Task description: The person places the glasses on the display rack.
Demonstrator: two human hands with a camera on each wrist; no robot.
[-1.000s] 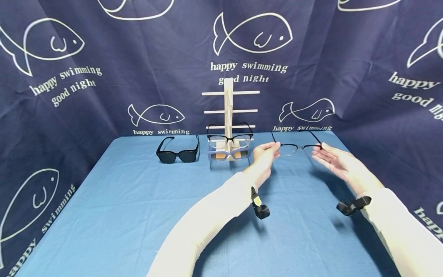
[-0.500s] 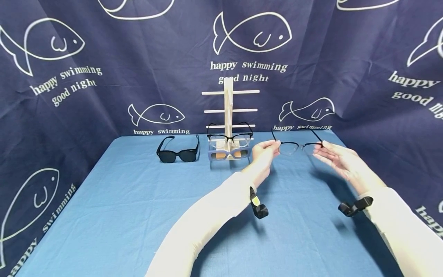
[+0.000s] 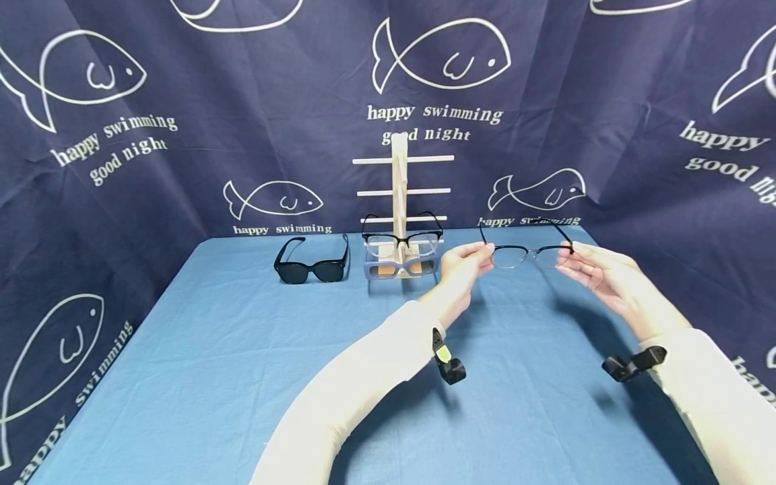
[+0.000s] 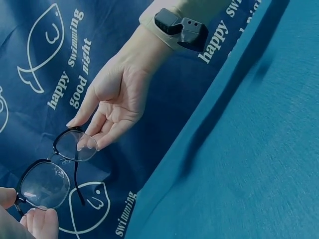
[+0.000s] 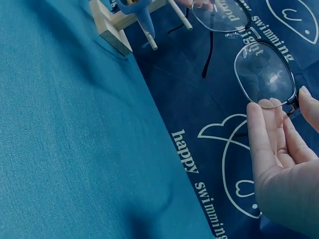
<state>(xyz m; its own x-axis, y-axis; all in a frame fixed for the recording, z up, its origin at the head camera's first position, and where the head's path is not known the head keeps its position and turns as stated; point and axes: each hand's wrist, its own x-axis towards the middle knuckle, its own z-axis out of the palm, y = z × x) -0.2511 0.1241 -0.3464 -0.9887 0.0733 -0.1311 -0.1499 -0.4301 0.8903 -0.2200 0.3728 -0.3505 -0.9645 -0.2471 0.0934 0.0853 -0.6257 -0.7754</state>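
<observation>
A pair of eyeglasses (image 3: 532, 254) with black upper rims and clear lenses is held above the right part of the table, temples spread toward the back. At its left corner my left hand (image 3: 459, 273) pinches the frame between thumb and fingers. My right hand (image 3: 612, 279) pinches the opposite corner; in the right wrist view its fingers (image 5: 260, 134) lie under the lens. Left of my left hand stands a wooden display rack (image 3: 400, 175). It carries black-framed glasses (image 3: 401, 240) and, below them, blue-framed glasses with orange-brown lenses (image 3: 394, 271).
Black sunglasses (image 3: 312, 272) sit on the blue tablecloth (image 3: 242, 364) left of the rack, temples open. Behind the table hangs a dark blue curtain (image 3: 273, 135) with white fish drawings. Wooden pegs stick out sideways from the rack above the glasses.
Both hands have shifted slightly to the right and up with the eyeglasses between them. The rack and the sunglasses have stayed in place.
</observation>
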